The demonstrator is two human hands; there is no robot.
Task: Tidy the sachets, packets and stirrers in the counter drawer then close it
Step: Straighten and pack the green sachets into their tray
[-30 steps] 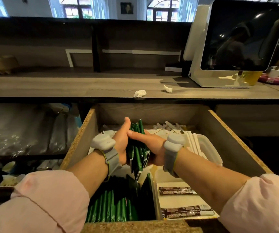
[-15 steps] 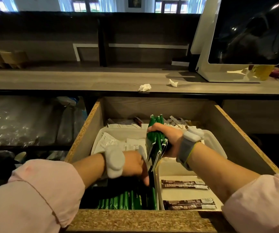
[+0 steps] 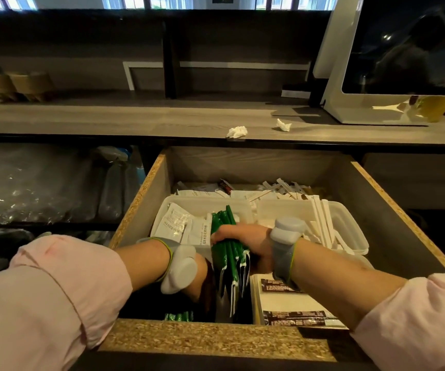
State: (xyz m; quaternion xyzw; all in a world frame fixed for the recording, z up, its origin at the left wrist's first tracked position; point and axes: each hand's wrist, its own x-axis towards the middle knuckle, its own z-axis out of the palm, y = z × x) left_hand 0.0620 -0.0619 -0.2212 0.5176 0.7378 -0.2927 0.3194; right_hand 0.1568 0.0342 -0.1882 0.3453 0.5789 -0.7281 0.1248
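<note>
Right hand (image 3: pixel 245 241): closed around a bundle of green sachets (image 3: pixel 229 261), held upright over the drawer (image 3: pixel 146 188).
Left hand (image 3: pixel 202 279): reaches down beside the bundle; its grip is hidden.
Around: white sachets (image 3: pixel 178 223) in a clear tub behind, paper-wrapped stirrers (image 3: pixel 320 220) right, brown packets (image 3: pixel 293 317) in front.
Surface: grey wood counter (image 3: pixel 135 121) with two crumpled tissues (image 3: pixel 236 132), white-framed screen (image 3: pixel 403 49).

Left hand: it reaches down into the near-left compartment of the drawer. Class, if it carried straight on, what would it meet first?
Probably the green sachets lying in that compartment, below the left hand. Its fingers are hidden and the compartment is dark, so depth is uncertain.
</note>
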